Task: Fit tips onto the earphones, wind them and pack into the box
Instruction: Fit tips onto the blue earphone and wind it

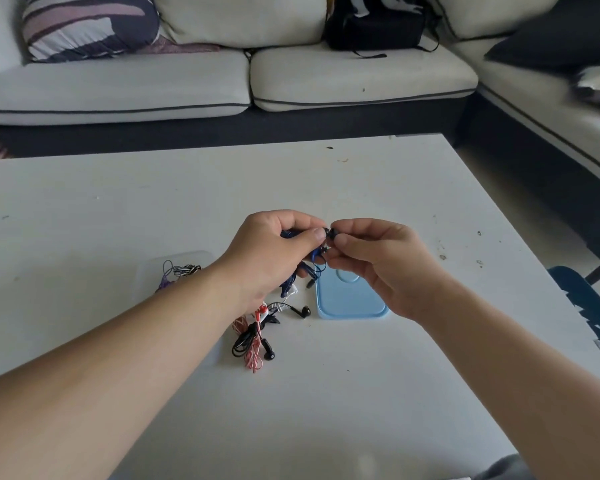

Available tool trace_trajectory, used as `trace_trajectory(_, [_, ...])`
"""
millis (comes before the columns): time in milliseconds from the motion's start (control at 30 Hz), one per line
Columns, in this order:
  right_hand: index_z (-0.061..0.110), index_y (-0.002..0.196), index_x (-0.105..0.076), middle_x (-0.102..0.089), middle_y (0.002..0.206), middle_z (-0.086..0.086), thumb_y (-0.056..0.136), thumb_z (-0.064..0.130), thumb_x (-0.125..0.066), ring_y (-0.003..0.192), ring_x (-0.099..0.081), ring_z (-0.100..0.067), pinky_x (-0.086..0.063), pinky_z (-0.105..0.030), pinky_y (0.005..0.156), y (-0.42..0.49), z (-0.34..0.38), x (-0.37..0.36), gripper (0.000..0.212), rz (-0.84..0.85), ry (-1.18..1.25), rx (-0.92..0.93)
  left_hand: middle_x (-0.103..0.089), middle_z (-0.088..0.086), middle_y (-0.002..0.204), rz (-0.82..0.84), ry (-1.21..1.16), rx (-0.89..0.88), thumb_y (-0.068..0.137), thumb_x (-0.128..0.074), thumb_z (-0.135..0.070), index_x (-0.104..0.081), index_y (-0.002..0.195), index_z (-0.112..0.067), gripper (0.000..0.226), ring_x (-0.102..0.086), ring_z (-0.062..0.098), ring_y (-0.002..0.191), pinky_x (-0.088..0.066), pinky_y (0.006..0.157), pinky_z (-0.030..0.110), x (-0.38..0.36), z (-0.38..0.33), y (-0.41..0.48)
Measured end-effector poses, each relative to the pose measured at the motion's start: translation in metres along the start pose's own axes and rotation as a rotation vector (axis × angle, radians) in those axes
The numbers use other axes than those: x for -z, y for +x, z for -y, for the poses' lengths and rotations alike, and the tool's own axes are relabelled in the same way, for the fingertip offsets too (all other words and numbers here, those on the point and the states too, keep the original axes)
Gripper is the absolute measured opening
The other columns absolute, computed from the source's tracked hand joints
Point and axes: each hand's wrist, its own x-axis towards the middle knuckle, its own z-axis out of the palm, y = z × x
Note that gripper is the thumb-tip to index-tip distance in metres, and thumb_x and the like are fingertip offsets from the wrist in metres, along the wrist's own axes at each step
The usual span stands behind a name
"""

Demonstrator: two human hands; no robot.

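Over the worktop [413, 209], the left hand [274, 251] has its grip closed round blue earphones [315, 256]; the right hand [371, 261] pinches a dark tip [331, 233] against them, near a blue lid [350, 303].

I see a white table [361, 188], flecked with small dark specks, carrying a clear box [149, 275] with wound cables [184, 270] at left, tangled black and red-white earphones [257, 337] mid-table, and a pale blue lid [350, 299] just right of them.

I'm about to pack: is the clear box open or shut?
Open. The clear box holds coiled earphones with nothing over it; the blue lid lies flat on the table, apart from it.
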Motion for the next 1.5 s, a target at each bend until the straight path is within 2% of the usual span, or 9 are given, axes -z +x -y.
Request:
trace_trajectory(133, [-0.009,0.108,-0.069,-0.073,0.094,-0.024,0.091,-0.012,-0.063,0.080,-0.073,-0.031,-0.063,-0.031,0.074,0.001,0.000,0.001,0.018,0.006,-0.015,0.004,-0.076,-0.003,0.078,-0.005,0.013,0.005,0.096,-0.073,-0.012,-0.080,0.098,-0.018,0.009,-0.071,0.006,0.067,-0.054,0.056,0.020,-0.002,0.002,0.000])
trace_trajectory(567, [-0.005,0.100,-0.071,-0.075,0.084,-0.016,0.096,-0.007,-0.059,0.073,-0.072,-0.022,-0.062,-0.026,0.071,0.000,0.004,0.005,0.013,0.120,-0.022,-0.014,-0.075,-0.002,0.080,0.024,0.007,0.012,0.098,-0.070,-0.014,-0.079,0.100,-0.018,0.011,-0.071,0.007,0.068,-0.054,0.058,0.023,-0.001,-0.001,-0.003])
trace_trajectory(800, [-0.006,0.099,-0.070,-0.074,0.078,-0.013,0.094,-0.008,-0.059,0.068,-0.072,-0.020,-0.060,-0.024,0.066,-0.001,0.003,0.007,0.012,0.143,-0.017,-0.027,-0.079,0.000,0.085,0.022,0.023,0.005,0.095,-0.074,-0.016,-0.081,0.091,-0.025,0.012,-0.075,0.016,0.080,-0.063,0.079,0.041,-0.002,-0.002,-0.003])
trace_trajectory(933, [-0.004,0.096,-0.071,-0.071,0.075,-0.014,0.093,-0.007,-0.060,0.066,-0.069,-0.021,-0.059,-0.026,0.065,0.001,0.002,0.009,0.012,0.139,-0.026,-0.021,-0.079,0.007,0.089,0.025,0.040,-0.002,0.095,-0.074,-0.016,-0.080,0.093,-0.022,0.009,-0.077,0.029,0.088,-0.062,0.084,0.050,-0.004,-0.005,-0.005])
trace_trajectory(1000, [-0.004,0.095,-0.071,-0.068,0.075,-0.015,0.092,-0.006,-0.061,0.066,-0.068,-0.022,-0.059,-0.027,0.065,0.001,0.002,0.011,0.010,0.141,-0.019,-0.022,-0.079,0.005,0.088,0.031,0.061,-0.013,0.095,-0.074,-0.016,-0.080,0.094,-0.022,0.009,-0.076,0.021,0.081,-0.063,0.081,0.045,-0.004,-0.007,-0.005])
trace_trajectory(1167, [-0.004,0.094,-0.069,-0.068,0.074,-0.014,0.092,-0.005,-0.060,0.066,-0.068,-0.020,-0.058,-0.026,0.065,0.002,0.002,0.013,0.010,0.155,0.023,-0.025,-0.076,-0.005,0.078,0.025,0.129,-0.077,0.096,-0.072,-0.016,-0.080,0.096,-0.019,0.008,-0.067,-0.001,0.064,-0.057,0.060,0.019,-0.007,-0.010,-0.007])
trace_trajectory(1233, [-0.003,0.092,-0.069,-0.068,0.074,-0.013,0.092,-0.005,-0.059,0.066,-0.068,-0.020,-0.058,-0.025,0.065,0.002,0.002,0.013,0.011,0.166,0.035,-0.044,-0.074,-0.008,0.074,0.025,0.168,-0.108,0.097,-0.072,-0.016,-0.080,0.095,-0.020,0.009,-0.065,-0.002,0.060,-0.054,0.056,0.017,-0.007,-0.011,-0.007])
trace_trajectory(1400, [-0.002,0.089,-0.068,-0.067,0.075,-0.013,0.090,-0.001,-0.059,0.067,-0.068,-0.019,-0.058,-0.024,0.065,0.000,0.003,0.014,0.009,0.196,0.069,-0.080,-0.074,-0.009,0.072,0.034,0.229,-0.157,0.097,-0.070,-0.014,-0.079,0.093,-0.019,0.011,-0.068,0.001,0.062,-0.050,0.057,0.013,-0.008,-0.011,-0.008])
trace_trajectory(1500, [-0.003,0.091,-0.068,-0.068,0.077,-0.015,0.090,0.000,-0.064,0.067,-0.067,-0.022,-0.059,-0.027,0.065,0.001,0.002,0.014,0.005,0.172,-0.013,-0.006,-0.073,-0.008,0.072,0.022,0.227,-0.162,0.097,-0.070,-0.013,-0.079,0.093,-0.017,0.010,-0.067,-0.001,0.059,-0.049,0.056,0.012,-0.007,-0.012,-0.008])
